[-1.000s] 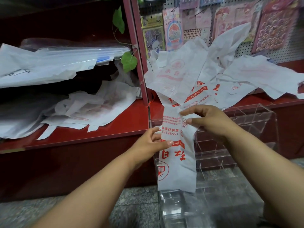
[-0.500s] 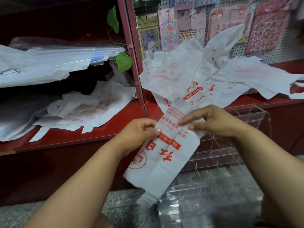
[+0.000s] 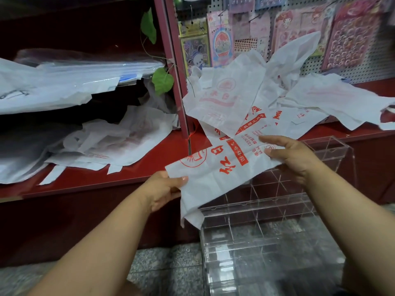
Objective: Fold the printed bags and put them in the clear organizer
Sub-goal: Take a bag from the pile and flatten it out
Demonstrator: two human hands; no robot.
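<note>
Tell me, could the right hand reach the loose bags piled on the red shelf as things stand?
Probably yes, but not freely: the right hand grips the printed bag, which the left hand also holds. The pile of bags lies just beyond it with nothing between.

A dark red shelving unit [image 3: 89, 180] is running along the far side, its ledge sitting above a plain red lower panel. A red upright post [image 3: 171, 67] is dividing the unit into a shadowed left bay and a right bay. A perforated grey pegboard [image 3: 316, 63] is backing the right bay, with sticker packets [image 3: 352, 33] hanging on it. A green vine leaf [image 3: 162, 81] is hanging beside the post. Speckled grey stone flooring [image 3: 166, 265] is lying at the near edge. Lighting is appearing dim and even.
</note>
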